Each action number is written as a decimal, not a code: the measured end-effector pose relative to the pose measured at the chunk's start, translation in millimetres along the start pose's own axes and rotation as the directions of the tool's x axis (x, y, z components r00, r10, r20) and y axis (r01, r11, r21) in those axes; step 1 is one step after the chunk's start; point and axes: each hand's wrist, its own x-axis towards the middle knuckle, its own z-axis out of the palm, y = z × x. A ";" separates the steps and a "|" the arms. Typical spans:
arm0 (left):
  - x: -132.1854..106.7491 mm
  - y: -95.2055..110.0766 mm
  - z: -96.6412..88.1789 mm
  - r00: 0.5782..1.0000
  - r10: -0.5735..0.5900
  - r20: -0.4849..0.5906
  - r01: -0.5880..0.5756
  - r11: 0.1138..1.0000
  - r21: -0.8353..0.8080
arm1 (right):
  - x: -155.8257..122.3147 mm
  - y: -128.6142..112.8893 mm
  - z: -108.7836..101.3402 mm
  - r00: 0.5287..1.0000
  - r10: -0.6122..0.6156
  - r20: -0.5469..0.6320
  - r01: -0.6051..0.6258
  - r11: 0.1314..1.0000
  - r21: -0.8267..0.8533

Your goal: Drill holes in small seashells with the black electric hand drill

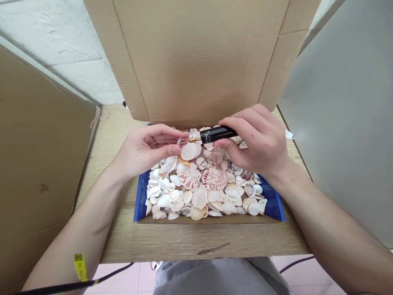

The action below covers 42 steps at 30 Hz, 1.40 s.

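Fingers, left hand: head view; the fingers (164, 132) and thumb of the left hand (144, 149) close in a light pinch around a small pale shell (179, 141), held almost edge-on.
Fingers, right hand: those of the right hand (260, 139) wrap a black tool (218, 134), index finger along the top, thumb beneath, its brass-coloured tip (194, 139) pointing left.
Shell and bit: the small pale shell sits between the left thumb and forefinger, near their ends; a thin bit (184, 142) reaches toward it from the tip. Whether they touch, I cannot tell.
Step in hand: judging by the pose, lining up the bit with the shell, or working it there.
Next move: would seem to call for a firm pinch, a straight, gentle push, and fingertips clear of the point.
Box: below both hands, a shallow box with blue sides (141, 198) holds many loose shells (199, 197), among them two red-striped fans (215, 178); its cardboard lid (199, 61) stands raised behind.
Table: pale wood (123, 241) under the box.
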 end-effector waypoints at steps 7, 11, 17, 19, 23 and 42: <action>-1.6 1.3 -2.4 0.998 -0.010 0.057 0.011 1.000 -0.011 | -1.4 -1.2 -2.5 0.975 -0.046 -0.220 0.042 0.999 -0.021; -1.8 1.6 -1.1 0.999 0.001 0.043 0.000 1.000 -0.025 | -0.8 0.1 -2.5 0.954 -0.084 -0.286 0.090 0.996 0.008; -0.6 3.4 2.4 0.999 0.002 -0.045 -0.003 1.000 -0.015 | 0.3 1.4 -0.2 0.989 0.027 -0.144 -0.024 0.999 0.026; -0.6 2.5 2.3 0.998 0.013 -0.068 -0.015 1.000 -0.025 | -0.6 0.7 1.9 0.994 0.057 -0.095 -0.054 0.998 0.025; -1.1 0.3 2.1 0.996 0.023 -0.084 -0.024 1.000 -0.008 | -2.5 -1.0 3.9 0.989 0.116 0.092 -0.118 0.993 0.018; -1.0 1.5 7.5 0.998 0.057 -0.023 -0.058 0.998 -0.029 | -0.4 1.4 0.1 0.968 -0.175 -0.179 0.180 0.984 0.011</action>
